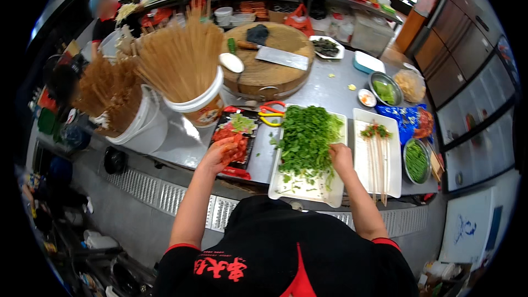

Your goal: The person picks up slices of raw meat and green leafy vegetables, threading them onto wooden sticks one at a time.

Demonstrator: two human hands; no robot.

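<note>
My left hand [222, 155], its fingertips stained reddish, is over a black tray [252, 140] of red raw meat pieces [226, 133]. Chopped pale green vegetable [242, 123] lies at the tray's far end. Whether a piece of meat is between those fingers is hard to tell. At the right side of a heap of cilantro [305, 140], my right hand [341, 159] is closed on some of the greens, its fingertips partly hidden. The heap fills most of a white tray [307, 194]. Further right, a second white tray [359, 173] holds several wooden skewers [380, 161] with green and red food at their far ends.
Two white buckets [194, 103] [142, 132] of wooden skewers stand left. Behind, a cleaver [282, 57] rests on a round chopping block [264, 78]. Red-and-yellow-handled scissors [271, 114] lie between the trays. A bowl of cut green vegetables [416, 161] sits right. Another person [105, 20] is at far left.
</note>
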